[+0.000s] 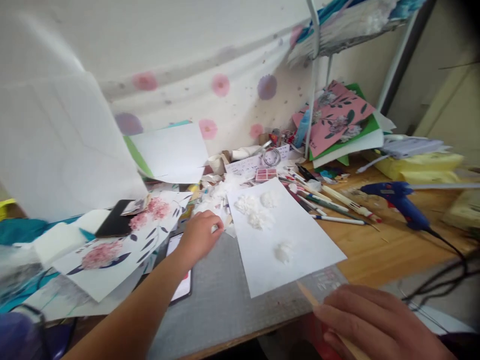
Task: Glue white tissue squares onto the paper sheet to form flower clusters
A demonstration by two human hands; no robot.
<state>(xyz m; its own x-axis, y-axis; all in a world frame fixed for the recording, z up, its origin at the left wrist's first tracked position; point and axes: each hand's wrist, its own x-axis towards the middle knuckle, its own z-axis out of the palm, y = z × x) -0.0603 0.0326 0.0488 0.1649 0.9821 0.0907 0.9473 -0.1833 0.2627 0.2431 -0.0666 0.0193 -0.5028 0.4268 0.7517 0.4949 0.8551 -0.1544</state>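
Note:
My left hand (199, 236) is closed, fingertips drawn in, beside a pile of white paper scraps (215, 196). A small pale spot shows at its fingertips, but I cannot make out what it is. In the lower right, my right hand (369, 320) grips a pointed wooden stick (309, 295), its tip angled up and left toward a white sheet (258, 270). White ruffled flower clusters (258, 215) lie on the sheet's upper half, with a smaller white cluster (284, 251) lower down. Under my left forearm, a phone (183, 287) is partly covered.
A grey cutting mat (221, 305) covers the table front. Right of the sheet lie several brushes (337, 219) and a blue glue gun (401, 197) with a cable. Flower-decorated paper (101, 255) and a black object (116, 220) are left; pink paper (337, 115) stands behind.

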